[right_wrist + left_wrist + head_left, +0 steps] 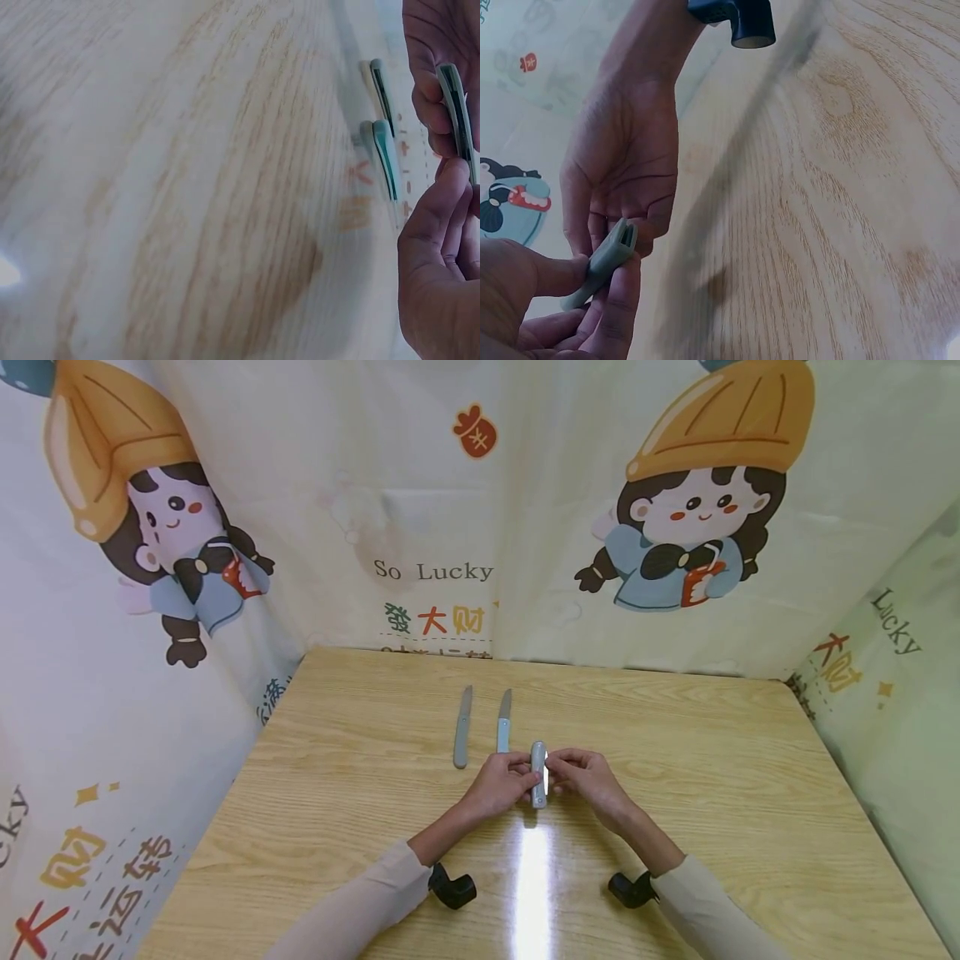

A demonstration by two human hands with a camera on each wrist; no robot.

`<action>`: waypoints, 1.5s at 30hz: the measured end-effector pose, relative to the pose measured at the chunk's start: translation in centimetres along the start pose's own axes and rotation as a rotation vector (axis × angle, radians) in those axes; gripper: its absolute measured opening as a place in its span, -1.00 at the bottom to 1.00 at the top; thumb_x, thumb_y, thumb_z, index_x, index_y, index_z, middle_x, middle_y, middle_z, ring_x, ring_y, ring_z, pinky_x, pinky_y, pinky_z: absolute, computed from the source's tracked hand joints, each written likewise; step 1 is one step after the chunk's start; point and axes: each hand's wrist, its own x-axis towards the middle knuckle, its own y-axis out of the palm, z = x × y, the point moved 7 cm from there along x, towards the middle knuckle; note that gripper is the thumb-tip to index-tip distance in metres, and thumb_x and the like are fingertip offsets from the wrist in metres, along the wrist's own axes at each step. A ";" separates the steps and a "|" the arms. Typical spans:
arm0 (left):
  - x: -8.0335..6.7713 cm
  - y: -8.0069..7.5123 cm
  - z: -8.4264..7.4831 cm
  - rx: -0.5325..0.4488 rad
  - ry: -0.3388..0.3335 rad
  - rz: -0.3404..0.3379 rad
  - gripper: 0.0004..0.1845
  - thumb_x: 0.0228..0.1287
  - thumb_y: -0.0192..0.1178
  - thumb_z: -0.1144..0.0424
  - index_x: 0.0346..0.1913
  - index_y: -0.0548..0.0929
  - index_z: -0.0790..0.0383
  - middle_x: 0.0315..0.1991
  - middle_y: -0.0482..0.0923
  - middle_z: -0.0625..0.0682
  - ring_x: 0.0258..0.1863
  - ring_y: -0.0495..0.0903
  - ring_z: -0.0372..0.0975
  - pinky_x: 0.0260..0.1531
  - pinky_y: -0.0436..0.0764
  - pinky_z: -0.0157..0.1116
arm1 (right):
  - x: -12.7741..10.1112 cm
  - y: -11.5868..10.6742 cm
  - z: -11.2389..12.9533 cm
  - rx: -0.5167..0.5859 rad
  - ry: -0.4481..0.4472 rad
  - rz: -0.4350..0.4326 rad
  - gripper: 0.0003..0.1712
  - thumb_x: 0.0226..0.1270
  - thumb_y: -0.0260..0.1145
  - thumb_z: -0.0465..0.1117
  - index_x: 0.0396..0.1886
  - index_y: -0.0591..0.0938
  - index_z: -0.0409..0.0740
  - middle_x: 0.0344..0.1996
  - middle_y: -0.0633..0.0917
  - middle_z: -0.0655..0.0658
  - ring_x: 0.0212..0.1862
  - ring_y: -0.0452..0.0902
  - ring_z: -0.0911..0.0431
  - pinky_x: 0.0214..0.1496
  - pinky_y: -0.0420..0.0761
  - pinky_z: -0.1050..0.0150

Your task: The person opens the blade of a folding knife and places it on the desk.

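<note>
A grey-handled folding knife (538, 775) is held upright above the table between both hands, its bright blade (546, 773) partly out along the right side of the handle. My left hand (498, 787) grips the handle, thumb across its front and fingers behind. From the other side my right hand (595, 783) pinches at the blade with thumb and fingertips. The left wrist view shows the slot in the handle (609, 264) facing out. Just beyond the left hand lies a light-blue-handled knife (504, 722), blade unfolded. Left of it lies a grey-handled knife (462, 727), also unfolded.
The wooden table (360, 793) has a bright light reflection (532, 893) near its front. Printed cloth (540, 527) hangs behind the table and on both sides. A black camera mount (452, 888) is on the left wrist, another camera mount (632, 890) on the right.
</note>
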 end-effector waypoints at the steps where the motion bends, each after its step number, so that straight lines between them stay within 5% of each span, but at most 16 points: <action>1: 0.0 0.0 0.0 -0.003 -0.003 0.002 -0.61 0.43 0.26 0.39 0.23 0.57 0.50 -0.33 0.66 0.04 -0.44 0.68 -0.13 -0.44 0.62 -0.23 | 0.0 0.0 -0.1 0.004 0.005 -0.002 -0.65 0.52 0.28 -0.24 0.02 0.59 -0.52 -0.32 0.71 -0.12 -0.28 0.64 0.11 -0.21 0.66 0.27; 23: 0.1 0.2 0.4 -0.053 -0.018 -0.024 -0.61 0.42 0.25 0.41 0.19 0.51 0.59 -0.27 0.66 0.14 -0.42 0.67 -0.14 -0.36 0.70 -0.09 | -0.4 0.3 -0.9 0.086 0.015 0.071 -0.68 0.55 0.23 -0.26 0.05 0.53 -0.49 -0.33 0.68 -0.10 -0.31 0.60 0.15 -0.23 0.63 0.32; 32: -1.4 0.0 -2.8 -0.063 -0.012 -0.015 -0.67 0.42 0.17 0.53 0.13 0.48 0.71 -0.26 0.63 0.33 -0.33 0.69 0.14 -0.24 0.67 0.09 | -0.5 0.3 -0.9 0.105 0.005 0.088 -0.67 0.57 0.20 -0.27 0.08 0.51 -0.50 -0.26 0.67 -0.14 -0.27 0.60 0.14 -0.19 0.64 0.32; 45: 0.0 0.1 0.4 -0.098 0.006 -0.032 -0.68 0.40 0.26 0.42 0.09 0.54 0.59 -0.30 0.65 0.14 -0.41 0.66 -0.17 -0.35 0.71 -0.13 | -0.8 0.1 -1.1 0.115 0.007 0.066 -0.68 0.57 0.20 -0.28 0.09 0.50 -0.50 -0.24 0.67 -0.16 -0.26 0.61 0.14 -0.19 0.65 0.32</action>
